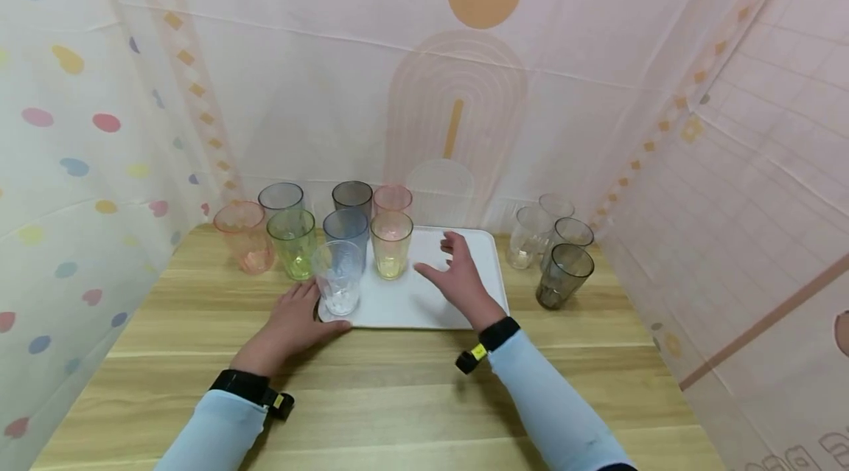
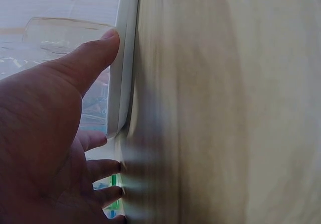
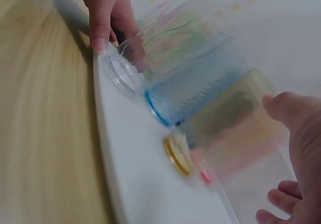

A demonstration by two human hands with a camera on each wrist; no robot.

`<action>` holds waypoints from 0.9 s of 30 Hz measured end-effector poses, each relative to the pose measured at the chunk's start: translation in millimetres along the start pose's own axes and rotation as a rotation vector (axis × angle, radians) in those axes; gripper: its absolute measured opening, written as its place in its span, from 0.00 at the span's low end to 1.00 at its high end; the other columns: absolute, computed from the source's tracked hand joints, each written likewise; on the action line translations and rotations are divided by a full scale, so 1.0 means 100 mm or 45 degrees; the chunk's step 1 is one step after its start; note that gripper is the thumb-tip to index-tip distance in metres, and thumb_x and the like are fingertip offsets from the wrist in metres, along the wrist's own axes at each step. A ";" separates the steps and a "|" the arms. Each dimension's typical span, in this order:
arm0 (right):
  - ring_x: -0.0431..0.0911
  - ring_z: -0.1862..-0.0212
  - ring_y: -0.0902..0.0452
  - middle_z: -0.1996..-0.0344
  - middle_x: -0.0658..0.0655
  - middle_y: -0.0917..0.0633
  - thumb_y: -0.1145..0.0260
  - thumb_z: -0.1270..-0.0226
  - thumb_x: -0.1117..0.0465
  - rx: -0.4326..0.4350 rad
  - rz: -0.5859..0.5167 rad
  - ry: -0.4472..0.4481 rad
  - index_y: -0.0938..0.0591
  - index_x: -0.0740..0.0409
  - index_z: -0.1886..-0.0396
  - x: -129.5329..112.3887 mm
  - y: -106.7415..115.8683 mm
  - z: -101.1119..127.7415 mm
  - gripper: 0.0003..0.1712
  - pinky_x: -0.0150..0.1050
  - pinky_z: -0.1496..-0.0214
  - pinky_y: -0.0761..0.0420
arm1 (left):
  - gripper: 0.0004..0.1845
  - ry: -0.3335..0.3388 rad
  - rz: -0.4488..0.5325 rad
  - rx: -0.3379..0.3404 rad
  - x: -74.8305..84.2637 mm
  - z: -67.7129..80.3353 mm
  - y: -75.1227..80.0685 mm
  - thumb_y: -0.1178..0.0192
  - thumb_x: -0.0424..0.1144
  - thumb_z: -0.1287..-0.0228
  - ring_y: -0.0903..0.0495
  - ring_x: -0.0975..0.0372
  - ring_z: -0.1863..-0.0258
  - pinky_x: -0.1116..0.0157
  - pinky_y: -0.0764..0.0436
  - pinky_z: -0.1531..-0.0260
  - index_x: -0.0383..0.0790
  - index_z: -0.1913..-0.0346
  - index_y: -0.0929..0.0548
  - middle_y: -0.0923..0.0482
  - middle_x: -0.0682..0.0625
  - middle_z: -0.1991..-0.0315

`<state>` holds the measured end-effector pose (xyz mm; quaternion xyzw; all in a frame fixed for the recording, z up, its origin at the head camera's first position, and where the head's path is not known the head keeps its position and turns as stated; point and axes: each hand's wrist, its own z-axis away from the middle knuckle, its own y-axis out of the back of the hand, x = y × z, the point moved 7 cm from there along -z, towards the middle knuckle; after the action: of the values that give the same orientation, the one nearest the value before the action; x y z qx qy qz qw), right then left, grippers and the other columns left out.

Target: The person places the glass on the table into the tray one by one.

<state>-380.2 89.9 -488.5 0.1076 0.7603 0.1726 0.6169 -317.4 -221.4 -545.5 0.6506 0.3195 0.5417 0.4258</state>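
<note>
— What are the hands doing?
— The left hand (image 1: 292,323) is resting, fingers relaxed, at the tray (image 1: 424,309) corner beside the clear cup (image 1: 339,277). The right hand (image 1: 458,272) is hovering spread above the tray.
— And the wrist views?
— They are blurred.

No readable writing in any view.
The cups (image 1: 339,276), the white tray (image 1: 424,301) and the wooden table (image 1: 398,397) bear no letters, numbers or brand marks. The cloth backdrop (image 1: 464,88) shows only dots, arches and grid lines; some outlined shapes at its lower right corner are cut off and cannot be read.
</note>
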 end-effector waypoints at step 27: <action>0.64 0.24 0.31 0.26 0.70 0.28 0.24 0.28 0.34 0.430 0.145 -0.452 0.41 0.65 0.15 1.02 2.21 1.27 0.60 0.60 0.24 0.26 | 0.68 -0.001 0.001 -0.019 -0.01 -0.05 -0.03 0.28 0.75 0.37 0.45 0.21 0.21 0.23 0.44 0.24 0.19 0.17 0.41 0.42 0.20 0.19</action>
<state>-288.9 347.0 -515.8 0.2803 0.6506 0.0560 0.7035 -322.8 -219.8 -548.2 0.6477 0.3150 0.5441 0.4304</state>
